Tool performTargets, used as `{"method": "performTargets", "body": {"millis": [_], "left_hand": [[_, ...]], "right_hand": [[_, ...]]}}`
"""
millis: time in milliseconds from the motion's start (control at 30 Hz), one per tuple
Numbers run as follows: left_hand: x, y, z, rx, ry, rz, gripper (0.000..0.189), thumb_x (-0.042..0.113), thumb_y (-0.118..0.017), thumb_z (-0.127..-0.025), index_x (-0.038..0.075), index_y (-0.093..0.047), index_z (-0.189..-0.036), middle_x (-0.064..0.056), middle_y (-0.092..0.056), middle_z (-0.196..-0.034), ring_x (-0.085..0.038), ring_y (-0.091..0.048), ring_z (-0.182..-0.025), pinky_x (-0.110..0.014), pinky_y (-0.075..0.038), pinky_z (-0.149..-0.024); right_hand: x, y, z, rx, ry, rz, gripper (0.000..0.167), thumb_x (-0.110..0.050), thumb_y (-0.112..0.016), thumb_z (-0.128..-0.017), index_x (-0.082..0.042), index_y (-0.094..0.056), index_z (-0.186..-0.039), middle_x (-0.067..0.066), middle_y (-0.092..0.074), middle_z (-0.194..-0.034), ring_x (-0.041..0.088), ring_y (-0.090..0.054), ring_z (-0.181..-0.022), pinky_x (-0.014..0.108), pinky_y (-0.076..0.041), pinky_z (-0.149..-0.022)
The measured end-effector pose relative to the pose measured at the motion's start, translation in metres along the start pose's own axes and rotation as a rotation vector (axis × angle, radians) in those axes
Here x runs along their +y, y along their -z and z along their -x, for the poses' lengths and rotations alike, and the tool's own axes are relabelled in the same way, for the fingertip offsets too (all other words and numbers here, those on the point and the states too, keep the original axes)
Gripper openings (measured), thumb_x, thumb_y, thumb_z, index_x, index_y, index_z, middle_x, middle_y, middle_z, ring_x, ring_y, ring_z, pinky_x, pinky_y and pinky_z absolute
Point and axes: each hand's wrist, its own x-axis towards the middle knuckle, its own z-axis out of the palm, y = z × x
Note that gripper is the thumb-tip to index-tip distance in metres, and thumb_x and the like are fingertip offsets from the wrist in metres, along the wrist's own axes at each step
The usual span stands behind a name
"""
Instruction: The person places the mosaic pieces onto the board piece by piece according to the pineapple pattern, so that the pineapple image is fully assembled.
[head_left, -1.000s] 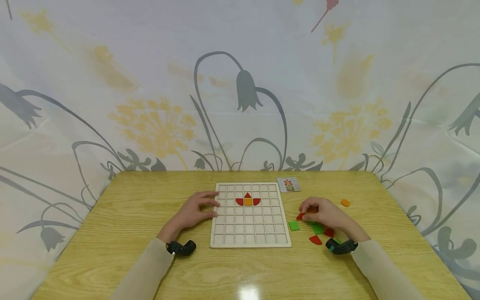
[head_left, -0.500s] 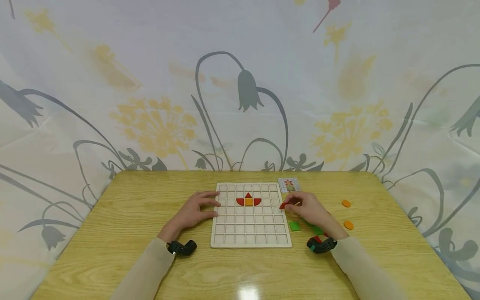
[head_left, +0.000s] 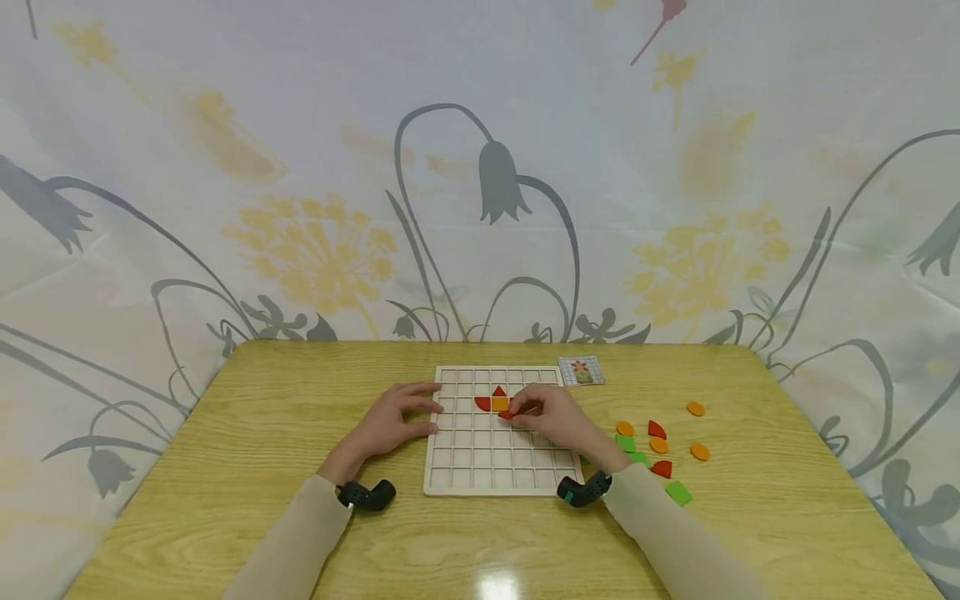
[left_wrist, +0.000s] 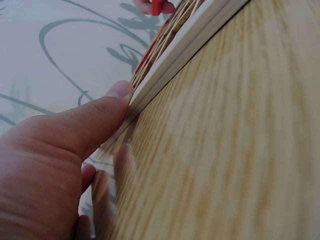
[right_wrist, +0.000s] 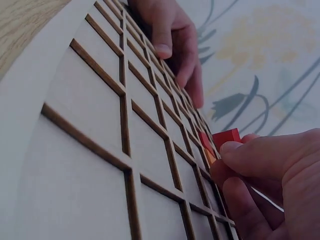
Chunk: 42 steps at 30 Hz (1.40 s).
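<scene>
A white grid board (head_left: pixel 459 458) lies on the wooden table. In its cells sit an orange square tile (head_left: pixel 499 404), a red triangle tile (head_left: pixel 498 391) above it and a red quarter-round tile (head_left: pixel 482 404) on its left. My right hand (head_left: pixel 553 415) is over the board and pinches a red tile (right_wrist: pixel 226 136) between thumb and fingers, just below and right of the orange square. The held tile's full outline is partly hidden by the fingers. My left hand (head_left: pixel 393 419) rests with spread fingers on the board's left edge, its thumb (left_wrist: pixel 120 90) against the rim.
Right of the board lie loose pieces: orange discs (head_left: pixel 700 452), red quarter-rounds (head_left: pixel 657 429) and green squares (head_left: pixel 678 492), several in all. A small pattern card (head_left: pixel 581 371) lies by the board's far right corner. A patterned curtain (head_left: pixel 480 167) hangs behind the table.
My right hand has carried the red tile leftward from the loose pieces to the middle of the board, uncovering those pieces. The left hand has stayed on the board's edge.
</scene>
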Motion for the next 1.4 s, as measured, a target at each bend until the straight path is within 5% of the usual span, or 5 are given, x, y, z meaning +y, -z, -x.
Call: {"method": "performTargets", "body": {"millis": [367, 733, 1100, 1400], "left_hand": [[0.0, 0.0, 0.0, -0.002, 0.001, -0.015, 0.028, 0.025, -0.076, -0.09, 0.014, -0.075, -0.115, -0.007, -0.052, -0.146, -0.036, -0.042, -0.135, -0.058, -0.033, -0.108], [-0.002, -0.003, 0.0, -0.002, 0.008, -0.013, 0.028, 0.027, -0.075, -0.091, 0.015, -0.075, -0.116, -0.007, -0.052, -0.146, -0.036, -0.041, -0.136, -0.059, -0.033, -0.108], [-0.001, -0.001, -0.001, 0.012, -0.002, -0.017, 0.027, 0.026, -0.075, -0.091, 0.015, -0.075, -0.115, -0.006, -0.053, -0.146, -0.036, -0.043, -0.134, -0.058, -0.034, -0.106], [-0.003, -0.002, 0.0, 0.012, -0.008, -0.025, 0.026, 0.025, -0.076, -0.09, 0.015, -0.075, -0.115, -0.007, -0.052, -0.146, -0.036, -0.043, -0.134, -0.058, -0.034, -0.107]], "right_hand": [[-0.003, -0.014, -0.009, 0.014, -0.002, 0.044, 0.009, -0.008, -0.077, -0.088, -0.015, -0.072, -0.091, -0.004, -0.068, -0.094, 0.01, -0.064, -0.081, 0.028, -0.055, -0.073], [-0.002, -0.025, -0.023, -0.065, 0.1, 0.147, 0.013, -0.002, -0.074, -0.088, -0.014, -0.077, -0.089, -0.004, -0.069, -0.097, 0.012, -0.062, -0.085, 0.029, -0.053, -0.075], [-0.015, -0.033, -0.025, -0.07, 0.047, 0.197, 0.008, -0.011, -0.075, -0.089, -0.019, -0.075, -0.087, -0.011, -0.063, -0.087, 0.008, -0.058, -0.08, 0.029, -0.05, -0.074], [-0.018, -0.033, -0.023, -0.089, 0.046, 0.182, 0.013, -0.004, -0.072, -0.091, -0.014, -0.079, -0.095, -0.005, -0.072, -0.1, 0.017, -0.064, -0.097, 0.035, -0.053, -0.085]]}}
